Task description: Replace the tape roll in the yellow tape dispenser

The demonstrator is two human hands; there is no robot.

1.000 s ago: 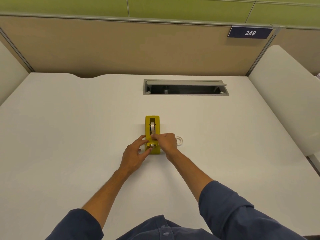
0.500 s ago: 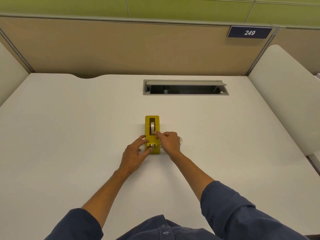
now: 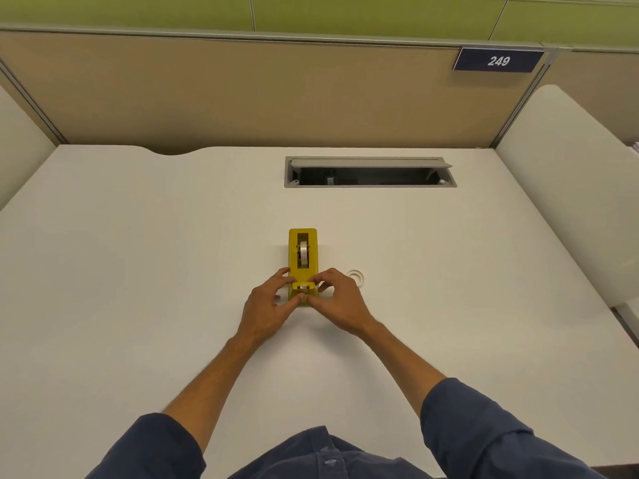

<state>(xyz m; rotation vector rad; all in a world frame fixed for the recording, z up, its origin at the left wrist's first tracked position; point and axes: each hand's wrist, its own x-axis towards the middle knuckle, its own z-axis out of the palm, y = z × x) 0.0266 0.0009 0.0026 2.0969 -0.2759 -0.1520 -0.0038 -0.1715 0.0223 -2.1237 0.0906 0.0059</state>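
Note:
A yellow tape dispenser (image 3: 302, 236) stands lengthwise at the middle of the white desk (image 3: 138, 271), with a tape roll (image 3: 304, 252) seated upright in its slot. My left hand (image 3: 266, 307) holds the near, cutter end from the left, thumb under the front. My right hand (image 3: 337, 300) grips the same end from the right, with forefinger and thumb pinched at the cutter. A second, whitish tape roll (image 3: 357, 276) lies flat on the desk just right of my right hand, partly hidden by it.
An open grey cable tray (image 3: 370, 172) is sunk into the desk behind the dispenser. Tan partition panels (image 3: 242, 91) close off the back, with a sign reading 249. White side panels stand at left and right.
My right hand has drawn back from the roll slot toward the near cutter end and now pinches there. The flat roll beside it shows more. My left hand has stayed put.

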